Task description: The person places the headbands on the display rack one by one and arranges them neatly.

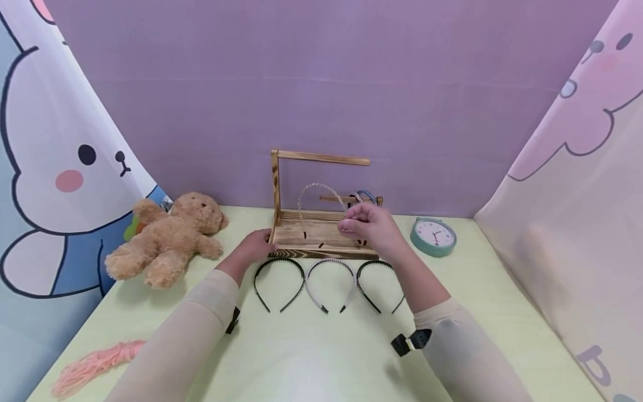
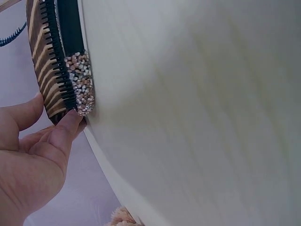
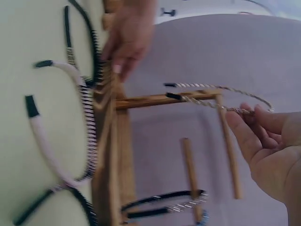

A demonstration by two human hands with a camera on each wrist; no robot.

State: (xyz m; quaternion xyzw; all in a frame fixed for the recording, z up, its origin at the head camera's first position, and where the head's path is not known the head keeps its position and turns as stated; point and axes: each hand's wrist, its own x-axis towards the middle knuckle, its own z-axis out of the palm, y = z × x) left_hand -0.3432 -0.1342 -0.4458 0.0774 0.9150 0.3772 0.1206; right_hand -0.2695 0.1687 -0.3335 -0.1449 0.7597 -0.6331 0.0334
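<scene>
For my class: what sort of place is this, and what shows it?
Possibly a child's room, or a table set up to look like one: cartoon curtains at both sides, a teddy and a clock.

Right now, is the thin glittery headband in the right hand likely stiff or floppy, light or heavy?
Probably stiff: the glittery headband holds its arch though the right hand pinches only one side. Likely light, being so slender. Its bumpy surface suggests decent grip.
</scene>
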